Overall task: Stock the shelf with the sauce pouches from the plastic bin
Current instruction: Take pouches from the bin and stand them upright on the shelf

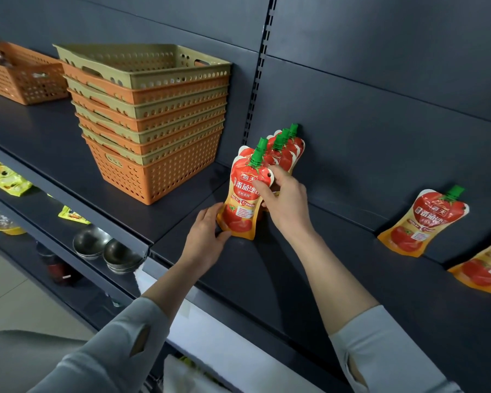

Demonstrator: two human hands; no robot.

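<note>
A row of red-and-orange sauce pouches with green caps stands on the dark shelf (pixel 267 268), running back to the rear panel. The front sauce pouch (pixel 243 199) stands upright at the head of the row. My left hand (pixel 207 236) holds its lower left corner, fingers curled round the base. My right hand (pixel 284 199) pinches its upper right edge near the cap. The rear pouches (pixel 288 150) stand behind it, partly hidden. Two more pouches lean against the back panel at the right: one whole pouch (pixel 423 222) and a pouch cut off by the frame edge (pixel 485 268). The plastic bin is out of view.
A stack of orange and beige perforated baskets (pixel 153 120) stands on the shelf left of the row. Another orange basket (pixel 20 72) sits far left. The lower shelves hold metal bowls (pixel 108 248) and yellow snack packets (pixel 9 180).
</note>
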